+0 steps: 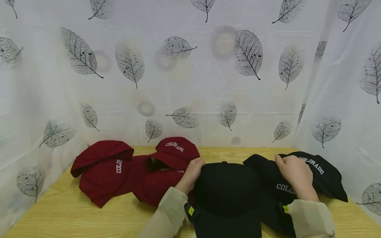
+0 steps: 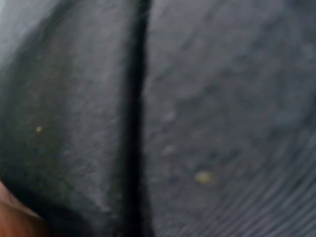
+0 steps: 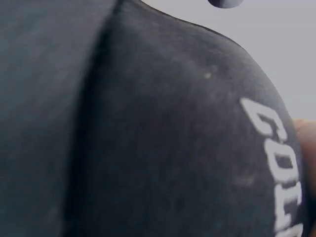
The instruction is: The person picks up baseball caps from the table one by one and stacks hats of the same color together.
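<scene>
A plain black cap (image 1: 229,191) lies in the middle of the wooden table (image 1: 59,211). My left hand (image 1: 197,165) grips its left side, beside a red cap (image 1: 157,188). The left wrist view is filled with blurred black cloth (image 2: 212,123). My right hand (image 1: 285,163) lies with curled fingers on a black "COLORADO" cap (image 1: 265,175), which overlaps another black cap (image 1: 324,175) behind it. In the right wrist view that black cap (image 3: 173,148) shows its white lettering, and a fingertip (image 3: 305,136) curls round its right edge.
Two more dark red "COLORADO" caps (image 1: 104,172) (image 1: 178,150) lie at the left and back centre. A white curtain with leaf prints (image 1: 190,82) closes the table in at the back and both sides. Bare wood shows at the front left.
</scene>
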Available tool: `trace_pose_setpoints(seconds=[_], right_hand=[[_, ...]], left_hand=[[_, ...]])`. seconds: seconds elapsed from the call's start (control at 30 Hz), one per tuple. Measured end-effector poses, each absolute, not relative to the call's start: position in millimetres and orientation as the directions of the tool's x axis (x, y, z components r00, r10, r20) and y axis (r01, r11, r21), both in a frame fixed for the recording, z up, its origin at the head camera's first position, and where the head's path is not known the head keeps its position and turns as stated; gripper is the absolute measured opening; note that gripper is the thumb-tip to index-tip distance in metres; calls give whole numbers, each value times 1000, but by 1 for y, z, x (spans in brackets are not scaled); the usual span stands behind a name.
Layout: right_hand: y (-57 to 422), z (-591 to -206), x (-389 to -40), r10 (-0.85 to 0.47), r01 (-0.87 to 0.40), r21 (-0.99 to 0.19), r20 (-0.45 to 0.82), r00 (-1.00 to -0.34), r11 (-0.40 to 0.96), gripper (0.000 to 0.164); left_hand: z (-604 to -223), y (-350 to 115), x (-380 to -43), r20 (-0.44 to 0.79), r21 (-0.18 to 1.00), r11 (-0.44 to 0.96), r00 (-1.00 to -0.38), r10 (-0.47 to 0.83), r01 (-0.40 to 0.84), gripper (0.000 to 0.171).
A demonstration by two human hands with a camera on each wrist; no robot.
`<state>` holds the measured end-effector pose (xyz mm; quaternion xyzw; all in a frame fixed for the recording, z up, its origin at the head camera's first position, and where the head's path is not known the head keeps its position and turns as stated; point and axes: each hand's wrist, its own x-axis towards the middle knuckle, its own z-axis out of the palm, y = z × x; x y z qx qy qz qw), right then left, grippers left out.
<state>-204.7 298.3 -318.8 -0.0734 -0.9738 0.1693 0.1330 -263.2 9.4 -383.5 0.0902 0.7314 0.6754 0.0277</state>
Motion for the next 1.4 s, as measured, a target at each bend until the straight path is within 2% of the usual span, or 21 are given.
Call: trace_pose_setpoints(seconds=[0.3, 0.63, 0.87, 1.0, 1.13, 1.3, 1.4], right_hand=[[291, -308, -196, 278, 79, -415, 447, -850, 906, 53], [282, -294, -184, 292, -34, -449, 635, -715, 893, 57], [287, -283, -175, 417, -45, -569, 651, -634, 821, 57], [292, -279, -169, 485, -92, -625, 682, -548, 775, 59], [298, -276, -164, 507, -137, -627, 723, -470, 767, 61], [307, -273, -157, 570, -108, -663, 705, -422, 741, 64], [309, -272, -154, 605, -99, -694, 681, -412, 713, 64]], left_hand=[[-383, 8, -262, 108, 994, -2, -988, 112, 108, 20], [-381, 6, -266, 64, 992, -113, -997, 40, 59, 23], [-380, 6, -264, 22, 990, -139, -996, 84, 10, 28], [-380, 7, -263, 51, 989, -141, -995, 84, 39, 28], [-380, 9, -263, 81, 988, -140, -994, 68, 70, 28], [-380, 13, -261, 90, 987, -138, -995, 42, 83, 28], [-382, 17, -258, 108, 993, -61, -993, 50, 105, 24]])
